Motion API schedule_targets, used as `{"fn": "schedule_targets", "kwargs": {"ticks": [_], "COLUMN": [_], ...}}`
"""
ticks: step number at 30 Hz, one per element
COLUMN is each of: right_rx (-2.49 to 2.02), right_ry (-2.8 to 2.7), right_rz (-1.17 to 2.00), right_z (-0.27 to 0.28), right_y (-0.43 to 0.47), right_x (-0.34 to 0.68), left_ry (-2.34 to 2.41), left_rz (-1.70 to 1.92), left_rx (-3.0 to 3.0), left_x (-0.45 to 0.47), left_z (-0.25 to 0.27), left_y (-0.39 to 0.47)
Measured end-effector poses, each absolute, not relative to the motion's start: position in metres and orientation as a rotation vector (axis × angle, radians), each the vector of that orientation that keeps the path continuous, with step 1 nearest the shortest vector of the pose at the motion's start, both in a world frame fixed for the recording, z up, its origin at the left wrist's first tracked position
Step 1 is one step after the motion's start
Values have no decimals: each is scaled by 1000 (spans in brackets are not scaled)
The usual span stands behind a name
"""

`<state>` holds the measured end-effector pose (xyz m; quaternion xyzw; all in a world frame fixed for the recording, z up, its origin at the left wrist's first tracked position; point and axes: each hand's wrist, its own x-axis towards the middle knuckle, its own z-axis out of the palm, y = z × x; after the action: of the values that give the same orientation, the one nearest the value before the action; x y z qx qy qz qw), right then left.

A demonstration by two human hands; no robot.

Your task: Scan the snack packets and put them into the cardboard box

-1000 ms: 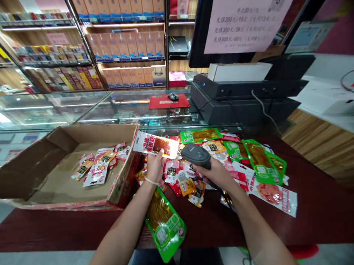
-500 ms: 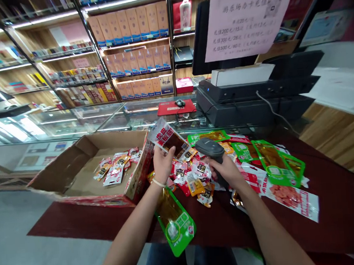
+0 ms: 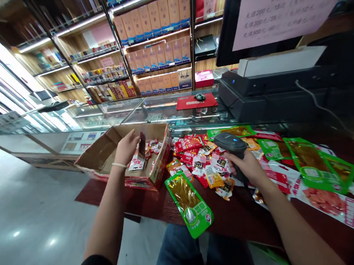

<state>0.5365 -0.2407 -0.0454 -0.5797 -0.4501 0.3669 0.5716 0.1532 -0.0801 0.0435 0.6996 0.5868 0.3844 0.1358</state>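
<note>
My left hand [image 3: 126,147], with a pale band on its wrist, is over the cardboard box [image 3: 160,172]. Its fingers are slightly apart beside a white-and-dark snack packet [image 3: 139,153], which stands tilted in the box against other small packets [image 3: 154,146]. My right hand [image 3: 248,166] is wrapped round the handle of a black barcode scanner [image 3: 230,143]. Below the scanner head lies a heap of small red, white and orange snack packets [image 3: 209,162]. A long green packet [image 3: 190,204] lies at the table's front edge, partly overhanging it.
More green packets [image 3: 314,163] and a white meat-snack packet [image 3: 330,200] lie on the right of the dark red table [image 3: 231,217]. Behind are a glass counter [image 3: 160,109], a mouse [image 3: 199,97] on a red mat and a black cash-register terminal [image 3: 253,99]. Shelves of boxes line the wall.
My left hand has moved left from above the heap to the box, and the white-and-dark packet has come down into it. My right hand keeps the scanner over the heap. The view has turned left.
</note>
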Motion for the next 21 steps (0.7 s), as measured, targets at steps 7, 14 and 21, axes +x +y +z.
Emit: {"fn": "schedule_targets", "kwargs": {"ticks": [7, 14, 21], "right_rx": [-1325, -1286, -1337], "right_ry": [-1018, -1026, -954], "right_rz": [968, 1004, 1072], "right_z": [-45, -32, -24], "right_y": [-241, -254, -304], "right_x": [534, 523, 498], "left_ry": [1494, 1276, 966], "left_rz": [1313, 1389, 1333], "left_rx": [2002, 2144, 2400], "left_x": [159, 178, 202], "left_z": [25, 39, 31], "left_y": [-81, -112, -184]}}
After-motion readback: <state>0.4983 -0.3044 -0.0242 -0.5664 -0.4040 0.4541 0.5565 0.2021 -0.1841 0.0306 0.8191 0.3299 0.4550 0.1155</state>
